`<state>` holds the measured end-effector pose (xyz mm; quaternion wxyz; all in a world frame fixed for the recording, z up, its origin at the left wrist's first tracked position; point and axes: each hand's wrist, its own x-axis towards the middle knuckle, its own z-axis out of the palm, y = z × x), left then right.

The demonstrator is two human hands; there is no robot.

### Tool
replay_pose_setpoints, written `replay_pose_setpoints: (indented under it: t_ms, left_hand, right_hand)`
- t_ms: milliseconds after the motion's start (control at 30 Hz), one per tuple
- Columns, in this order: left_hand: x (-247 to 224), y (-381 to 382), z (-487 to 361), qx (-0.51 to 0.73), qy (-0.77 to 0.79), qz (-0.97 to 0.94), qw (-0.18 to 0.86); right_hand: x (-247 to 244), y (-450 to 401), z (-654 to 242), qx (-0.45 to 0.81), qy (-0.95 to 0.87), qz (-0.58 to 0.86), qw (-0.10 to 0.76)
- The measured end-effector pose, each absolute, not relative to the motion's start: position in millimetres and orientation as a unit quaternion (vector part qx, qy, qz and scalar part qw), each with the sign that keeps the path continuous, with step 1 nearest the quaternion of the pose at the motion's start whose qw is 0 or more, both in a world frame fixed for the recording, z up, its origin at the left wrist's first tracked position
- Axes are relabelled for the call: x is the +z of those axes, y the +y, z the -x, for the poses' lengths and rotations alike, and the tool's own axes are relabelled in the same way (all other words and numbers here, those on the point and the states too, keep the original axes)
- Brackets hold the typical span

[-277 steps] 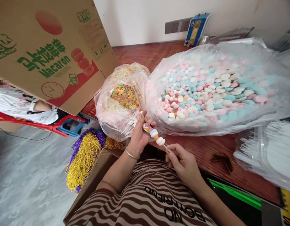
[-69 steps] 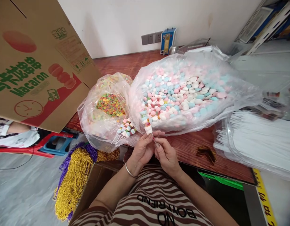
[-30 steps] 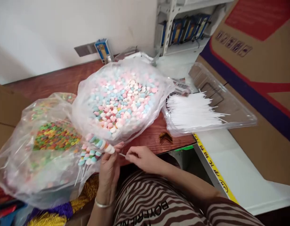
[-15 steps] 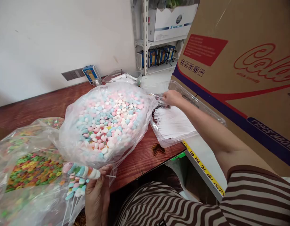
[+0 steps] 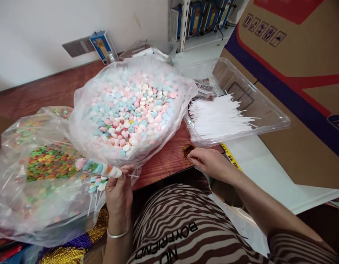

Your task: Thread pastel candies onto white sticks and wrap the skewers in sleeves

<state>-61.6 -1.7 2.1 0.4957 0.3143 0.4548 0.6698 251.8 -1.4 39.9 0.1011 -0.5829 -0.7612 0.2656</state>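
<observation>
My left hand [image 5: 119, 189] is closed around the lower end of a candy skewer [image 5: 99, 167], its white stick poking out to the right. The skewer carries pink, blue, green and white candies and seems to have a clear wrapper. At the table's front edge, my right hand [image 5: 206, 161] pinches at a small bunch of gold twist ties [image 5: 187, 150]. A large clear bag of pastel candies [image 5: 125, 121] lies between and beyond my hands. More finished skewers [image 5: 98, 184] lie just below the held one, against a bag of coloured ring candies [image 5: 50, 163].
White sticks [image 5: 219, 115] fill part of a clear plastic tray [image 5: 274, 119] at the right. A big cardboard box [image 5: 304, 146] stands beyond it. Gold and purple cords [image 5: 78, 242] lie at the lower left. Blue boxes [image 5: 197, 20] sit on a shelf behind.
My right hand has come back from the packets in the clear tray to the gold ties at the table edge. My left hand still holds the skewer. The view has tilted downward.
</observation>
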Motion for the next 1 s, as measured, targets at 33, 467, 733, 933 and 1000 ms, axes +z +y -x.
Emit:
replay_pose_setpoints:
  t_ms: [33,467,733,933,1000]
  left_hand:
    - [2,-3,62,0.669,0.453,-0.316,0.498]
    - [1,-16,57,0.675,0.46,-0.289,0.499]
    - [1,-16,60,0.673,0.475,-0.273,0.498]
    - [-3,-14,62,0.672,0.472,-0.276,0.5]
    - [-5,-13,59,0.668,0.47,-0.279,0.505]
  right_hand:
    - [23,-8,-250,0.241,-0.74,0.624,0.073]
    - [-32,6,-202,0.048,-0.675,0.736,-0.025]
    - [-27,59,-166,-0.008,-0.697,0.716,0.025]
    - [-27,25,-184,0.0,-0.69,0.724,0.018]
    - [-33,14,-192,0.009,-0.678,0.735,0.007]
